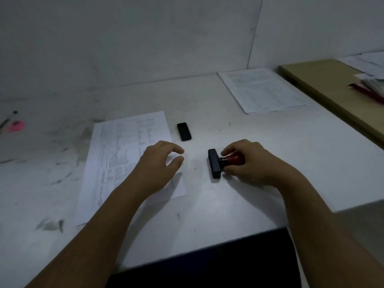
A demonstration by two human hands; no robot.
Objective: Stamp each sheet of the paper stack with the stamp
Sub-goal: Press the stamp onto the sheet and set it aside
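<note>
On the worktop (280,146) just ahead of you there is one stamp (216,163), tipped on its side between your two hands. Its base is a long, matte black bar standing on its narrow edge. A short black neck leads to a rounded, glossy red handle pointing right. Your right hand (249,163) grasps that handle, with the fingers (227,151) curled over the neck from above and below. Whether the base touches the surface, you cannot tell.

Your left hand (158,163) holds nothing. Its fingers (176,151) are released and loosely curved, thumb and forefinger apart, over the near right corner of a printed sheet (124,150). That sheet is white, rectangular and covered in fine table lines. How many sheets lie there is unclear.

One small black block (184,132), oblong and matte, lies just beyond the sheet's right edge, apart from the stamp.

A second lot of printed paper (261,90) sits well back on the right, with a second edge showing beneath it. Beside it runs one flat brown cardboard panel (324,88) carrying a loose heap of papers (372,65).

Far left lie one dark pen (9,118) and one bright pink tag (16,125), both blurred.

The worktop is white, smooth and smudged with grey marks. It meets a plain pale wall (124,38).
</note>
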